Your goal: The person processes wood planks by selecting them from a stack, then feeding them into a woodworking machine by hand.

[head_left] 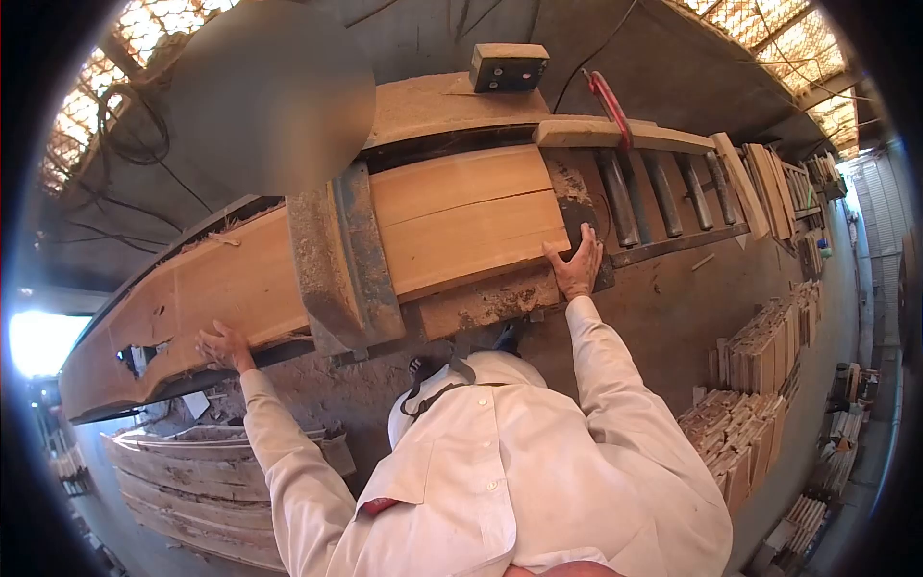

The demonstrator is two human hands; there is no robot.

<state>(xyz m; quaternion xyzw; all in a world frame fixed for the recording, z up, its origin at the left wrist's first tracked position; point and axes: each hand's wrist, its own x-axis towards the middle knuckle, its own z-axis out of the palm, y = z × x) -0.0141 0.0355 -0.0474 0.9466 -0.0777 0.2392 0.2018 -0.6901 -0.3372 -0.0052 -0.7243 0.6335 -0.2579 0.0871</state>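
Note:
A long, wide wooden slab (461, 216) lies through a dusty machine with a metal crosspiece (370, 250) over it. A crack runs along the slab, and a ragged hole shows near its left end. My left hand (225, 346) rests on the slab's near edge, left of the crosspiece, fingers spread. My right hand (579, 263) touches the near corner of the slab's right end, thumb and fingers apart. Beyond that end are several metal rollers (661, 192) in a frame. A red clamp (611, 108) sits on a wooden rail (635, 135) behind the rollers.
Stacked wood pieces (735, 433) stand on the floor at the right. Long rough boards (192, 486) lie at the lower left. Behind the machine is a switch box (510, 69). Cables hang at the upper left, and a blurred round patch hides part of the background.

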